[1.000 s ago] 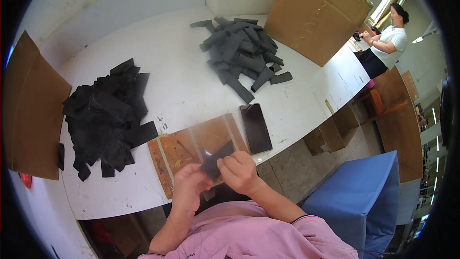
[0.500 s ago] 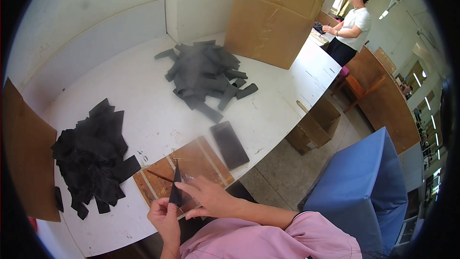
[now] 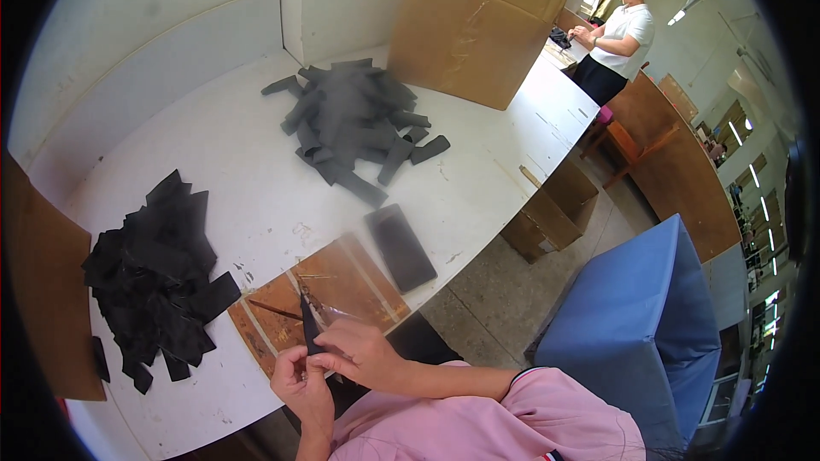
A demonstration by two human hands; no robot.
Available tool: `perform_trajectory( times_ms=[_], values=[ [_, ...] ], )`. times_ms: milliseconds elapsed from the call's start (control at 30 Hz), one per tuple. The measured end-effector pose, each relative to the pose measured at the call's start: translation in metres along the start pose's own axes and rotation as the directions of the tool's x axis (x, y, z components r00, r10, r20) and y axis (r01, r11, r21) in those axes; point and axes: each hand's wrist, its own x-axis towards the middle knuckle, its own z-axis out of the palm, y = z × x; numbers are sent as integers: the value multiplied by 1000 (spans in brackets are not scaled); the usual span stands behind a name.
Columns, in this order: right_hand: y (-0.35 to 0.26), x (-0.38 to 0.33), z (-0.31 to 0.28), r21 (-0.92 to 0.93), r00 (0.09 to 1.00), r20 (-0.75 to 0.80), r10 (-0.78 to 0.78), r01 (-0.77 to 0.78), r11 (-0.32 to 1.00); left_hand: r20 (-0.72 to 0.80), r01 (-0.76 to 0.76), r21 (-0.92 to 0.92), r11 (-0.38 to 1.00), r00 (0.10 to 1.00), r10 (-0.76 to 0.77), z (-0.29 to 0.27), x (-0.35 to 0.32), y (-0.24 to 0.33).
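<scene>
A small black piece of fabric, folded to a narrow pointed shape, is held upright between my two hands at the near edge of the table. My left hand pinches its lower end. The fingers of my right hand are closed on the same end, right against the left fingertips. Just beyond lies a brown board with clear strips over it. On the board rests a thin dark stick, partly behind the fabric.
Flat black fabric pieces are heaped at left, rolled dark pieces farther back. A black phone-like slab lies beside the board. Around stand a large carton, a floor carton, a blue bin and another person.
My right hand has come closer to the left, and its spread fingers have closed on the fabric's lower end. The whole view has shifted slightly.
</scene>
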Motion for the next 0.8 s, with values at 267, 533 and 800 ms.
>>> perform_trajectory(
  times_ms=[267,533,800],
  values=[
    [10,1,14,-199,986,37,-163,167,966,-60,-252,452,856,948,311,4,1,-8],
    [27,-8,30,-94,998,-42,-53,49,994,-16,209,-498,842,968,-249,-13,6,-15],
    [32,-6,18,604,627,620,472,-765,223,438,450,-340,826,853,-284,-34,16,1]
  ],
)
